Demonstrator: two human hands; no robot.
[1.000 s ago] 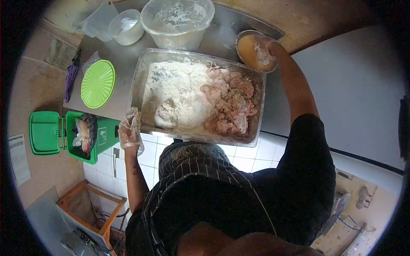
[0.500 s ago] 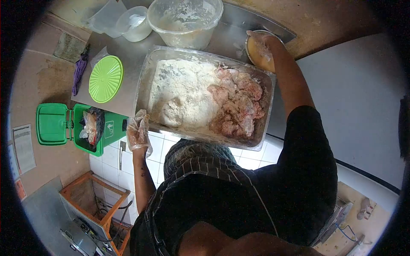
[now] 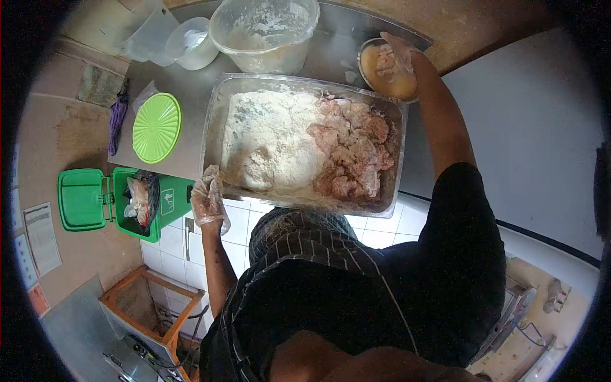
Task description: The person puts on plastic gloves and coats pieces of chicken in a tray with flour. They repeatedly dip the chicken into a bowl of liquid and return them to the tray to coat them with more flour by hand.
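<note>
A metal tray (image 3: 305,81) holds white flour (image 3: 273,134) on its left and flour-dusted raw meat pieces (image 3: 353,149), apparently chicken, on its right. My left hand (image 3: 209,198), in a clear plastic glove, is closed at the tray's front left corner, fingers against the rim. Beyond the tray's back right corner stands a round bowl of yellowish liquid (image 3: 391,86). Over this bowl is my right hand (image 3: 397,53), also in a clear glove, its fingers reaching down to the liquid. Whether those fingers hold anything is not clear.
A big flour-smeared plastic tub (image 3: 270,60) and a smaller white container (image 3: 198,54) stand behind the tray. On the counter's left lies a green lid (image 3: 156,127). An open green bin (image 3: 167,204) sits below, left of my left hand. A white surface (image 3: 522,127) fills the right.
My right hand has lifted slightly at the bowl, and more of the liquid shows around the fingers. The left hand stays at the tray corner. The whole view has shifted a little.
</note>
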